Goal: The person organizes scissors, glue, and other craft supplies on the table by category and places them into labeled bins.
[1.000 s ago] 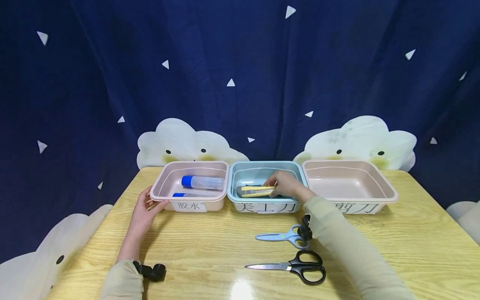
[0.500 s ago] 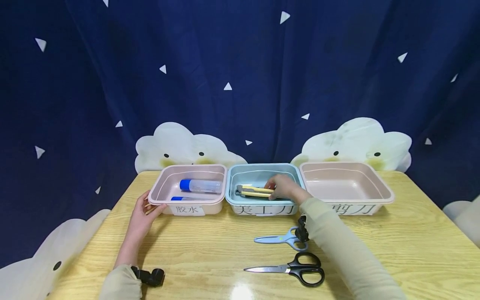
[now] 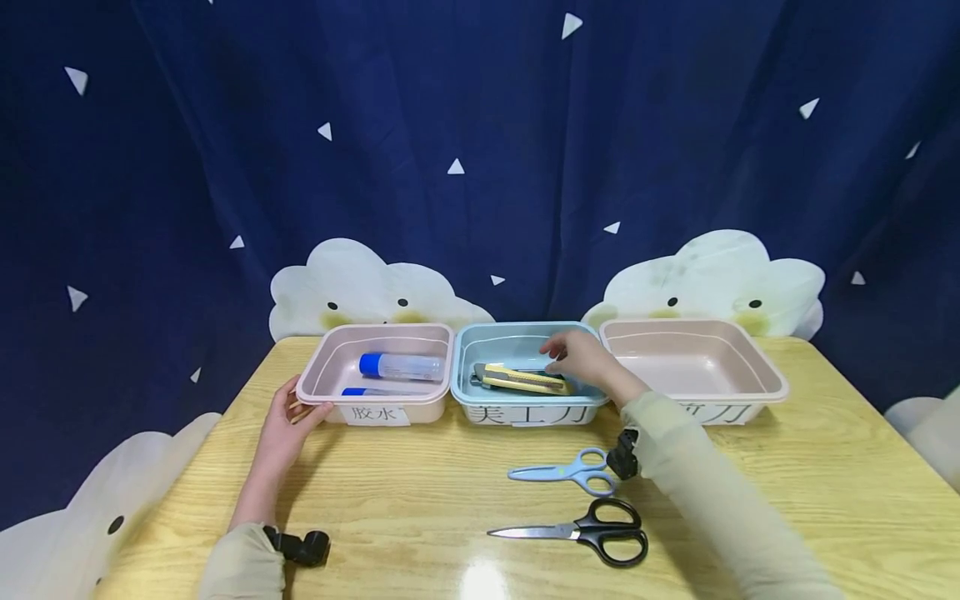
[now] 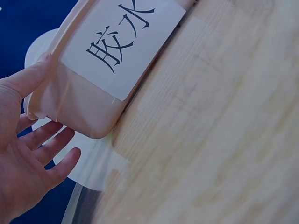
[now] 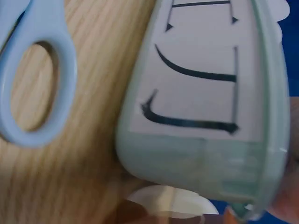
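My left hand (image 3: 291,421) holds the near left corner of a pink plastic bin (image 3: 318,367), thumb at the front rim and fingers around the side, as the left wrist view shows too. Two blue-capped glue bottles lie in it, one larger glue bottle (image 3: 405,367) behind a smaller glue bottle (image 3: 375,392). Over the light blue bin (image 3: 487,332), my right hand (image 3: 588,358) is raised with loosely bent fingers and nothing in them. Below it a yellow utility knife (image 3: 525,380) lies in that bin, beside another dark cutter mostly hidden. The right wrist view shows mainly the labelled bin front (image 5: 196,107).
A second pink bin (image 3: 757,367) stands at the right of the row. In front lie light blue scissors (image 3: 551,473) and black-handled scissors (image 3: 600,533) on the wooden table (image 3: 390,517). A dark blue curtain (image 3: 450,108) hangs behind.
My right hand has let go of the yellow utility knife, which now lies in the light blue bin, and has lifted slightly to the right. The left hand stays at its bin.
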Tool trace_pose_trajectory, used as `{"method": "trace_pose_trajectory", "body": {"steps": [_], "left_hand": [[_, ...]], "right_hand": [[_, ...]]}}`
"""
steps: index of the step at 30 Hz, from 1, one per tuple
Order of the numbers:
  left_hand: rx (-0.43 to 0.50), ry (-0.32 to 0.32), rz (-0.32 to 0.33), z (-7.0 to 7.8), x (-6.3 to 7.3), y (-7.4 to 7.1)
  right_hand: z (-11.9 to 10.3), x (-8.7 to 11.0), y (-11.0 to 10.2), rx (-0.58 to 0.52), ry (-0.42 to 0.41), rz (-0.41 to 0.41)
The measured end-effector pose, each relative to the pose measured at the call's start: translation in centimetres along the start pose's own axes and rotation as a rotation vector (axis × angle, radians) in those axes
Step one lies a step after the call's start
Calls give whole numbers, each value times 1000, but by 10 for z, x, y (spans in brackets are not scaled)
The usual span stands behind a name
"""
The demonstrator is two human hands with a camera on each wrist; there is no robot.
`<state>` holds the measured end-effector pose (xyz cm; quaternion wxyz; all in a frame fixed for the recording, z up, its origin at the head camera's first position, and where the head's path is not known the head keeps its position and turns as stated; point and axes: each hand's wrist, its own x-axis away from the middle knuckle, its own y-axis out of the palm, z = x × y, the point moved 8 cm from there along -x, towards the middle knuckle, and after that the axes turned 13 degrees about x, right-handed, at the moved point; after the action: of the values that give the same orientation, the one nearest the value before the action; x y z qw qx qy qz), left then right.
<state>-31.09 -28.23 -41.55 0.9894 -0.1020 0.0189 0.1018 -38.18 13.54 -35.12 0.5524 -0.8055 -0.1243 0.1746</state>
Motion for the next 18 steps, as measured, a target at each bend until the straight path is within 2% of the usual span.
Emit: {"method": "trace_pose_trajectory", "body": {"steps": [7, 12, 18], "left_hand": [[-5, 0, -9, 3, 1, 2], [22, 46, -3, 9, 1, 1], [4, 112, 3, 16, 2, 2]], "right_hand": [[3, 19, -27, 46, 13, 78], [12, 38, -43, 6, 23, 123], [25, 59, -58, 20, 14, 171]]}}
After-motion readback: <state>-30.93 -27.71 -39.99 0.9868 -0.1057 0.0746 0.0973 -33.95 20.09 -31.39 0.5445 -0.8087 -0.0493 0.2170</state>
